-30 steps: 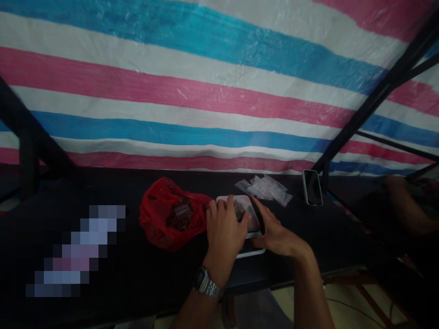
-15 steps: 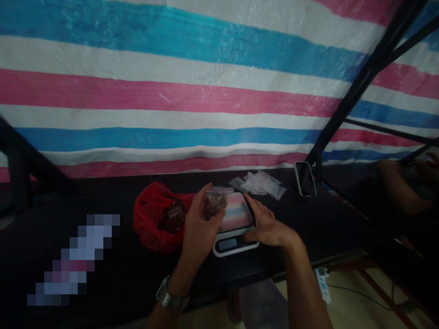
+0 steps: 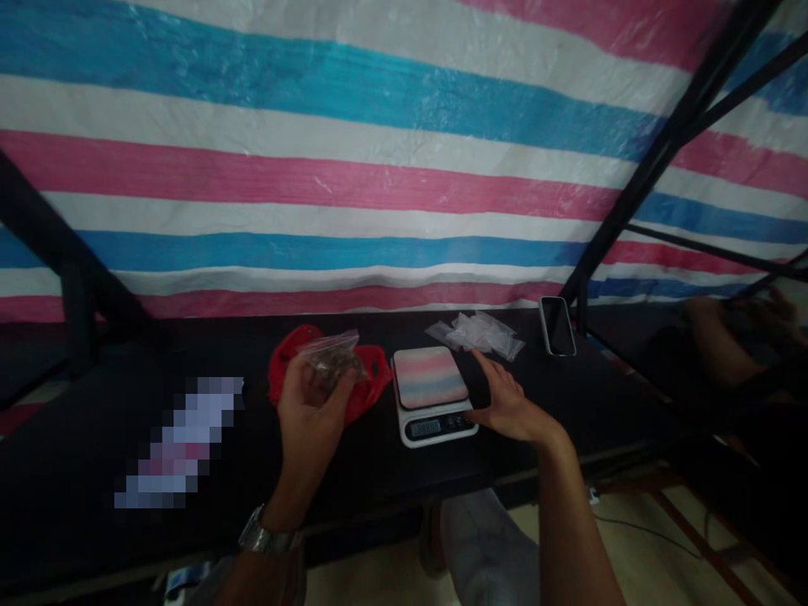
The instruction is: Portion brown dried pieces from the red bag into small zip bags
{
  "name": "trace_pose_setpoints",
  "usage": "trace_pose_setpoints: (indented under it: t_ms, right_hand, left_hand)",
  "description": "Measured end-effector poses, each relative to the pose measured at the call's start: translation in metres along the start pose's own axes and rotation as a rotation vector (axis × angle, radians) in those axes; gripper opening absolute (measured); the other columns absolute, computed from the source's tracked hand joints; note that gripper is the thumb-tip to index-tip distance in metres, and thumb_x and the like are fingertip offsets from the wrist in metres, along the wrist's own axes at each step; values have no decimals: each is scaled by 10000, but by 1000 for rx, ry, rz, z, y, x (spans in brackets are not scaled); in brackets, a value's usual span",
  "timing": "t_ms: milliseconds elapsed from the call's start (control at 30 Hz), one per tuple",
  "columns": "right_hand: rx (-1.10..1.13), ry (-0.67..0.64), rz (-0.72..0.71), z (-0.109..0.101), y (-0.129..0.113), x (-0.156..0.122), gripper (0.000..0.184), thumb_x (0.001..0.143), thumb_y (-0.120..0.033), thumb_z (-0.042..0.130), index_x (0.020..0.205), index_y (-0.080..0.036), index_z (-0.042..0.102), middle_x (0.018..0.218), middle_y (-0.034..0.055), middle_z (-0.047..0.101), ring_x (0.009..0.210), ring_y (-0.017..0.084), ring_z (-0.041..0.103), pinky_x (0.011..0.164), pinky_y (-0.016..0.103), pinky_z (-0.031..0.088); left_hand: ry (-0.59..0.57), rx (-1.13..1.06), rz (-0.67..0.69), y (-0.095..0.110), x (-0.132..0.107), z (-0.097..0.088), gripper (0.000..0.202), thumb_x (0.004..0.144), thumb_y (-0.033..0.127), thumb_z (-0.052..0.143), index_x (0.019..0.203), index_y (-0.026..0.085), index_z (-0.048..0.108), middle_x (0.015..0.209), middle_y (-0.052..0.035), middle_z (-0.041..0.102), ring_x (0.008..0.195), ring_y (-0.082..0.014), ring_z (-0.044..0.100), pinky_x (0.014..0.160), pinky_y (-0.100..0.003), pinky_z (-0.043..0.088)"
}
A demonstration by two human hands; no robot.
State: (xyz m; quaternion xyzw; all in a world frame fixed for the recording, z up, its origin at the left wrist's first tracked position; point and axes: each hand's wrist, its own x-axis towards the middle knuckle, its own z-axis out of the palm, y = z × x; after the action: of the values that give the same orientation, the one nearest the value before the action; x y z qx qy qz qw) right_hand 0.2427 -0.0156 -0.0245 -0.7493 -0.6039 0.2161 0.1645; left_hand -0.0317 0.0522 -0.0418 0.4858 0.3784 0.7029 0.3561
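The left hand (image 3: 310, 412) is raised above the black table (image 3: 208, 522), a little in from its near edge, with thumb and fingers pinched around a small clear bag (image 3: 333, 360) that holds something dark and crumbly; the bag sticks up out of the grip, its top edge tilted. Just behind that hand a red plastic bag (image 3: 368, 383) lies crumpled on the table, partly hidden by the hand and the small bag. To the right of it, near the middle of the table, sits a white kitchen scale (image 3: 431, 394) with a bare platform that mirrors the striped sheet behind, and a lit display on its near edge. The right hand (image 3: 510, 407) rests flat on the table just beside the scale's right side, fingers spread and loose, holding nothing; whether a fingertip touches the scale cannot be told. Toward the far edge lies a loose heap of empty clear bags (image 3: 478, 333), and to its right a phone (image 3: 557, 326) lies face up. A striped pink, white and blue sheet (image 3: 353, 168) hangs behind the table. At the far right another person's arm (image 3: 720, 345) shows dimly.
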Motion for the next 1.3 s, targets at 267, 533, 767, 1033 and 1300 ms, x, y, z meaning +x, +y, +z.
trace_pose_setpoints:
  t_ms: [267, 533, 767, 1033, 1300]
  right_hand:
    - [-78, 24, -21, 2, -2, -1, 1137, 740, -195, 766, 1704, -313, 176, 1681, 133, 333, 1591, 340, 283, 1271, 534, 212]
    - [-38, 24, -58, -1, -1, -3, 1100, 763, -211, 749, 1704, -292, 185, 1678, 120, 326, 1596, 318, 279, 1285, 475, 212]
    - [-1, 29, -61, -1, 0, -3, 1111, 753, -214, 762, 1702, -290, 189, 1674, 130, 331, 1595, 328, 280, 1287, 503, 205]
    - [67, -13, -73, 0, -1, 0, 1137, 733, -174, 750, 1705, -342, 186, 1693, 105, 316, 1593, 338, 289, 1286, 528, 217]
    - [85, -56, 7, 1, 1, 7, 1184, 701, -173, 787, 1709, -303, 181, 1715, 130, 277, 1601, 354, 268, 1289, 529, 219]
  left_hand:
    - [4, 239, 269, -15, 2, -23, 438, 831, 285, 800, 1221, 227, 608, 1172, -79, 740, 1046, -248, 762, 926, -428, 648]
    - [-72, 398, 305, -23, 6, -55, 571, 849, 373, 789, 1353, 256, 548, 1345, -112, 681, 1193, -299, 730, 1025, -488, 623]
    - [75, 393, 310, -20, 14, -62, 664, 750, 338, 842, 1324, 237, 524, 1291, -85, 676, 1113, -270, 732, 971, -484, 625]
    - [10, 366, 200, -11, 15, -66, 668, 679, 243, 904, 1247, 368, 576, 1350, -59, 665, 1224, -375, 689, 1051, -663, 572]
    - [5, 342, 209, -16, 18, -66, 671, 733, 282, 873, 1308, 317, 529, 1361, -94, 658, 1244, -369, 683, 1081, -656, 542]
